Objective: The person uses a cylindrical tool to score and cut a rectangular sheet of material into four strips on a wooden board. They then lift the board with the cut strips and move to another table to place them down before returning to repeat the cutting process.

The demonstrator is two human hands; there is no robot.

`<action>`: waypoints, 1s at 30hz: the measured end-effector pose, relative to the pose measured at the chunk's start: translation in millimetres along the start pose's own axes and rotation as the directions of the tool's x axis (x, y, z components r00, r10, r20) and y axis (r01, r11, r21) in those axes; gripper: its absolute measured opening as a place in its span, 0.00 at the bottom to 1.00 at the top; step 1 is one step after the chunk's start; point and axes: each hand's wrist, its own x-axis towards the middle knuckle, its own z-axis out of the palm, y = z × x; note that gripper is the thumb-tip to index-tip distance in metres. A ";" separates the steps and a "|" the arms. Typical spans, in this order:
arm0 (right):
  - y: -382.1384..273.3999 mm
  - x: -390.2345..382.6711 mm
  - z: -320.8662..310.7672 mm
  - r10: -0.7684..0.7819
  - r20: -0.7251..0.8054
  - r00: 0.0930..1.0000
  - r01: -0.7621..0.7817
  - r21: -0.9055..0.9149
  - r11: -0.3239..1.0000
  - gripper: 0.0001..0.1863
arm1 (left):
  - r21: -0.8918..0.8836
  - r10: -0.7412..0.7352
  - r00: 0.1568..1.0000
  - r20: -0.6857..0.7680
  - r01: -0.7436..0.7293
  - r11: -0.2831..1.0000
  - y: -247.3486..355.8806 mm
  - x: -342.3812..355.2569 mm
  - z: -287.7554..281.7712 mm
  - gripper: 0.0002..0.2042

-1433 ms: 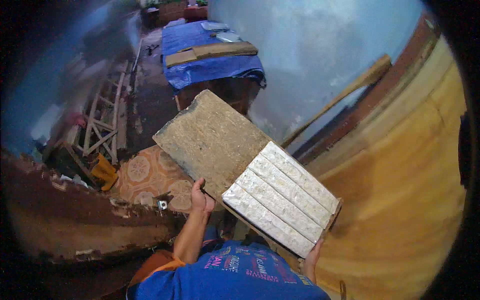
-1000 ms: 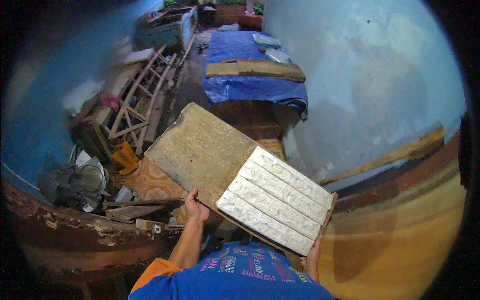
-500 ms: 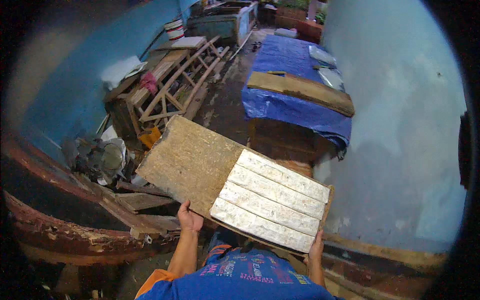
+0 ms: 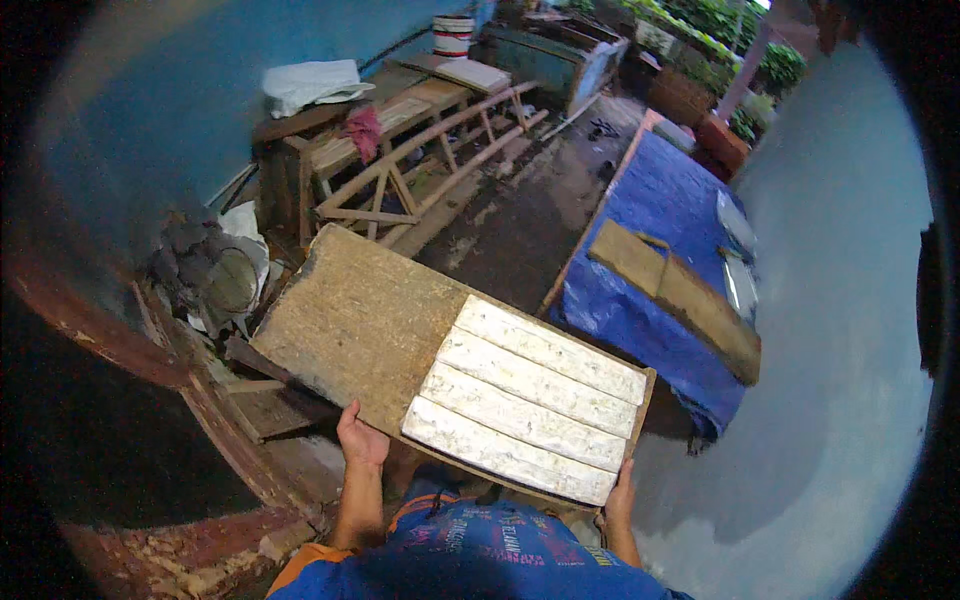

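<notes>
With both hands I carry a brown wooden board (image 4: 345, 325) in front of my body, tilted across the view. Its right half bears several long white slabs (image 4: 525, 400) with dark specks, lying side by side; the left half is bare. My left hand (image 4: 362, 438) is closed on the near edge, left of the slabs, thumb on top and the other fingers hidden beneath. At the near right corner, my right hand (image 4: 620, 495) grips the board's edge, its fingers mostly hidden.
A low table under a blue tarp (image 4: 650, 190) stands ahead right, with a plank (image 4: 680, 285) on it. Along the left wall is a wooden bench (image 4: 400, 110) with a leaning wooden frame (image 4: 430, 165). Dark floor (image 4: 520, 225) runs between. A white bucket (image 4: 453, 37) stands farther back.
The view has turned, so the tarp-covered table now appears farther right and slanted. Both hands keep their hold on the board, and the slabs lie as before.
</notes>
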 end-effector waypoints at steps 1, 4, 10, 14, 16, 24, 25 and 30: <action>2.9 -9.4 5.6 -0.029 -0.010 1.000 0.029 0.007 1.000 0.45 | -0.009 -0.001 1.000 0.015 0.002 1.000 4.9 -3.2 -8.2 0.27; 24.9 -42.5 16.6 0.128 0.039 0.991 -0.134 0.246 0.960 0.44 | 0.012 0.047 0.998 0.031 -0.047 0.999 24.5 -19.5 -34.3 0.26; 66.7 -33.7 -0.7 -0.043 0.095 0.995 0.018 0.251 0.968 0.41 | -0.031 0.154 0.978 0.139 -0.151 0.988 15.3 -63.7 -64.4 0.27; 80.1 -11.0 -25.8 -0.164 0.060 0.985 0.156 0.113 0.981 0.41 | 0.042 0.210 0.978 0.013 -0.211 0.977 -2.6 -109.5 -67.2 0.28; 76.1 -2.0 -44.9 -0.150 0.081 0.985 0.157 -0.086 0.984 0.41 | 0.094 0.257 0.964 -0.064 -0.250 0.964 -15.3 -119.9 -72.0 0.28; 75.5 63.6 -48.5 -0.176 0.143 0.974 0.182 -0.035 0.983 0.37 | -0.086 0.267 0.956 0.121 -0.257 0.962 -58.2 -100.3 -103.3 0.29; 76.4 68.1 -49.7 -0.179 0.166 0.970 0.186 -0.025 0.982 0.36 | -0.046 0.300 0.948 0.107 -0.297 0.954 -58.9 -96.0 -105.0 0.27; 61.2 71.7 -60.5 -0.070 0.185 0.980 0.054 0.086 0.995 0.35 | -0.080 0.229 0.954 0.191 -0.218 0.973 -67.2 -65.3 -105.3 0.25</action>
